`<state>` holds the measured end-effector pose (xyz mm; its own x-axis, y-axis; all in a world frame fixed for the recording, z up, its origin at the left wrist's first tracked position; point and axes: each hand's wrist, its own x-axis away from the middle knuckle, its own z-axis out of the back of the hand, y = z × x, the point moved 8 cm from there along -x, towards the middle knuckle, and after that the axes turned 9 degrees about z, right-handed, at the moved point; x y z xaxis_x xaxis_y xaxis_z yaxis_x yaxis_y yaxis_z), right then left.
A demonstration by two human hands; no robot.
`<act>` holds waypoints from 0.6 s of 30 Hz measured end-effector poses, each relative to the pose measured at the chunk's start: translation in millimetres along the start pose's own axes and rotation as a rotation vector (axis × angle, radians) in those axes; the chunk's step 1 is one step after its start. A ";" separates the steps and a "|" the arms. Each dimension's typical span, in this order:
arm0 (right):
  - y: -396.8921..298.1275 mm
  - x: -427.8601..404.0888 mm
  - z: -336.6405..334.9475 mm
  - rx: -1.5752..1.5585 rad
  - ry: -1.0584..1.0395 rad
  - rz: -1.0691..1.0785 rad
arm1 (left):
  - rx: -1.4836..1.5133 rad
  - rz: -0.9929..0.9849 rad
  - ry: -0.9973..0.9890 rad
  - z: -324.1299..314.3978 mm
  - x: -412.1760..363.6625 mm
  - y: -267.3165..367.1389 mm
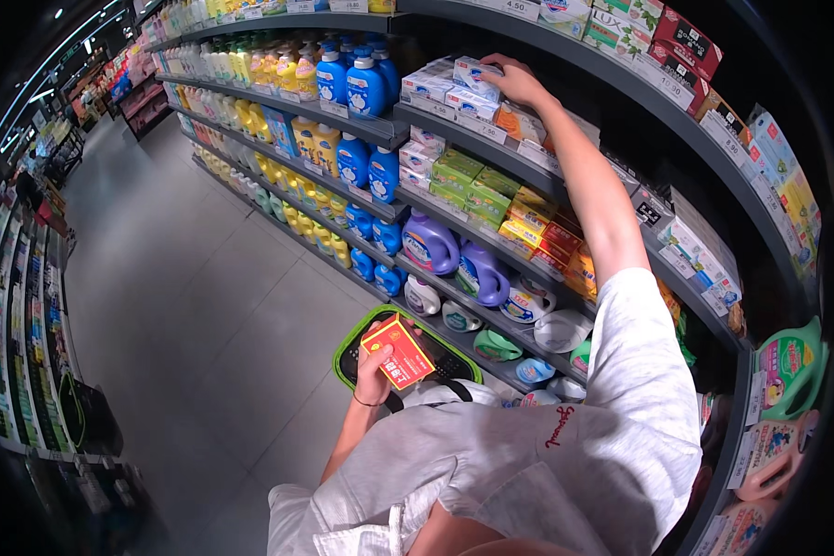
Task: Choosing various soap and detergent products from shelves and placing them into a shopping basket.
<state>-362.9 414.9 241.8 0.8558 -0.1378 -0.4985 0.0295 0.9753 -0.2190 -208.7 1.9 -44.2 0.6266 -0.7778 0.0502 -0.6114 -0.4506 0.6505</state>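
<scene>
My left hand (374, 372) grips a red and yellow soap carton (399, 352), thumb across its printed face. Beneath the carton is a black shopping basket (346, 360) with a green rim; what carries the basket is hidden by my shirt and arm. My right hand (518, 80) reaches up to the shelf, its fingers around the end of a white and blue soap box (475, 78). That box rests on top of similar boxes (427, 87). Just below my right wrist sits an orange and white soap box (519, 121).
Grey shelf edges (486, 131) with price tags curve around on the right. Blue pump bottles (366, 87) stand left of the soap boxes. Lower down are green cartons (456, 174) and purple detergent jugs (429, 242). A tiled aisle (215, 340) runs along the left, with another shelf (14, 333) beyond.
</scene>
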 end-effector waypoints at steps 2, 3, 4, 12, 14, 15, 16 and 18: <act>-0.7 -1.1 -0.1 -0.009 -0.006 0.023 | 0.004 -0.009 0.010 5.1 1.9 0.9; 0.9 -0.5 -0.1 -0.014 -0.006 0.038 | 0.005 -0.012 0.012 7.0 3.0 1.2; 2.7 -0.7 -0.9 -0.025 -0.009 0.047 | 0.003 -0.013 0.014 8.5 3.5 1.2; 13.1 -2.9 -2.1 -0.071 0.008 0.109 | 0.004 -0.010 0.050 5.8 8.2 6.8; 12.8 -5.0 -3.5 -0.062 0.005 0.127 | -0.001 -0.004 0.055 3.0 8.6 8.1; 11.8 -6.0 -3.6 -0.047 0.002 0.149 | -0.002 -0.003 0.054 1.8 8.1 8.3; 14.1 -6.8 -7.5 -0.027 -0.051 0.133 | -0.009 0.005 0.057 2.4 7.8 7.2; 18.9 -5.5 -5.9 0.018 0.021 0.135 | -0.018 0.033 0.057 0.3 6.4 5.1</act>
<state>-370.1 433.0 235.4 0.8416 -0.0087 -0.5400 -0.0758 0.9881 -0.1340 -208.0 -5.5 -40.8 0.6330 -0.7657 0.1139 -0.6233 -0.4168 0.6617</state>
